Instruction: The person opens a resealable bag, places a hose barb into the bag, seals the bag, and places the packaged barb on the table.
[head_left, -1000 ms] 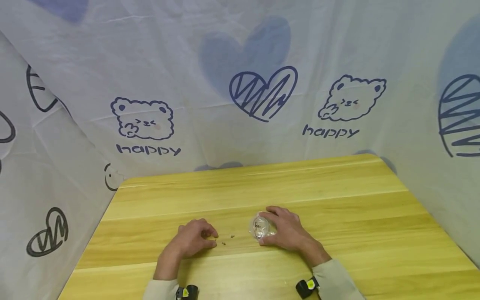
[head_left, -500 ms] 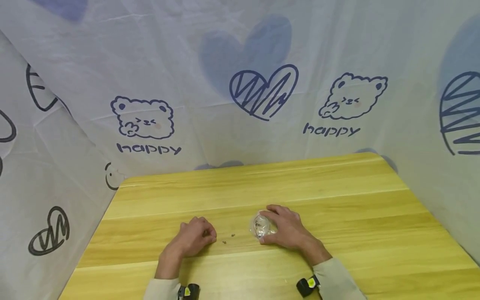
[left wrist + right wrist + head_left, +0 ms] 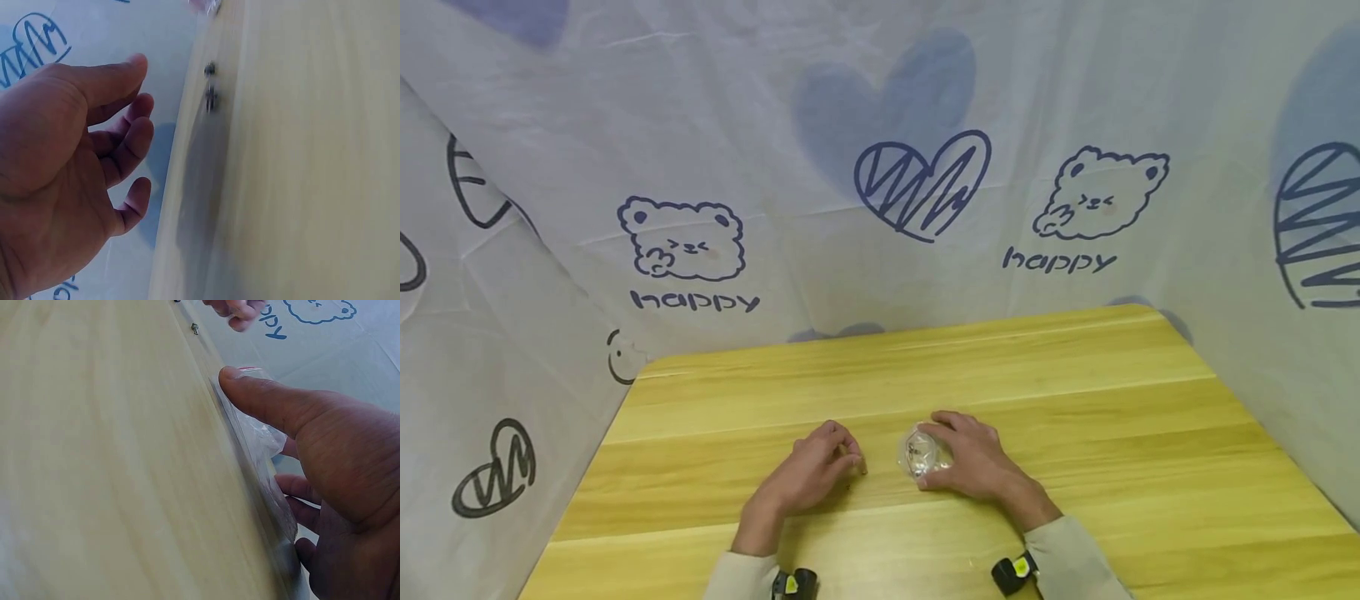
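- Apparently, only part of the work is done: dark marks (image 3: 914,451) are seen at the bag (image 3: 924,460), though whether they are its contents cannot be told.
- Two small metal bits (image 3: 212,99) are left loose on the table (image 3: 1037,375), near the bag, so some handling seems to remain.
- Nothing is seen to be held by the left hand (image 3: 818,468); its fingers are loosely bent beside the bits, with a narrow gap left to the thumb.
- The bag is gripped on the table by the right hand (image 3: 976,460), between thumb and fingers.
- Compared with a second ago, the left hand is shifted toward the bag; the right hand is kept in place.
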The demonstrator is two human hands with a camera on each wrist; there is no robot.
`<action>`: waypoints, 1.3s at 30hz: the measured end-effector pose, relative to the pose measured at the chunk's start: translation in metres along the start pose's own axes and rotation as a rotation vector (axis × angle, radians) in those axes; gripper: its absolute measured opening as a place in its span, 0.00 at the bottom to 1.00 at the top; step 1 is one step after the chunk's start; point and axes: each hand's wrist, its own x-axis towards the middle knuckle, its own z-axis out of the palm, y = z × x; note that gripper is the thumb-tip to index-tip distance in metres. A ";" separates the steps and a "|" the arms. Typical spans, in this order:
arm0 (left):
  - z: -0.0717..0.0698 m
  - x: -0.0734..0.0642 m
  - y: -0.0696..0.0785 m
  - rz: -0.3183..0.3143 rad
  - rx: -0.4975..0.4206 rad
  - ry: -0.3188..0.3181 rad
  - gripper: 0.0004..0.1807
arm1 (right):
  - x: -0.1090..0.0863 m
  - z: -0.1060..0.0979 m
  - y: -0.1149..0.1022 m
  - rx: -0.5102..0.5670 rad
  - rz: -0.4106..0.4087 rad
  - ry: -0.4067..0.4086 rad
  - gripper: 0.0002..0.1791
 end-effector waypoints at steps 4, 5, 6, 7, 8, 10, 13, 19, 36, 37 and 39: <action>0.006 0.011 0.011 0.013 -0.019 0.002 0.05 | -0.001 0.002 0.001 -0.007 0.005 -0.001 0.43; 0.008 0.013 0.014 0.020 -0.018 0.003 0.05 | -0.001 0.002 0.001 -0.008 0.006 -0.001 0.43; 0.010 0.016 0.017 0.027 -0.017 0.004 0.05 | -0.001 0.003 0.001 -0.006 0.006 0.000 0.43; 0.011 0.018 0.019 0.035 -0.015 0.006 0.04 | -0.001 0.003 0.001 -0.006 0.007 -0.002 0.43; 0.013 0.020 0.023 0.042 -0.014 0.010 0.04 | -0.001 0.003 0.001 -0.004 0.006 -0.002 0.43; 0.017 0.025 0.028 0.064 -0.012 0.018 0.04 | -0.001 0.003 0.001 -0.003 0.004 -0.001 0.43; 0.023 0.032 0.035 0.096 0.004 0.018 0.05 | -0.002 0.003 0.001 -0.007 0.002 0.003 0.42; 0.034 0.040 0.044 0.119 0.042 -0.025 0.05 | -0.002 0.003 0.002 -0.012 -0.011 0.002 0.43; 0.022 0.035 0.034 0.024 -0.071 -0.003 0.08 | 0.000 0.000 0.000 -0.019 -0.024 0.004 0.43; 0.020 0.033 0.031 0.020 -0.078 0.004 0.07 | 0.000 0.000 0.000 -0.018 -0.023 0.006 0.43; 0.016 0.030 0.025 0.012 -0.091 0.016 0.07 | -0.001 -0.001 0.001 -0.018 -0.020 0.008 0.43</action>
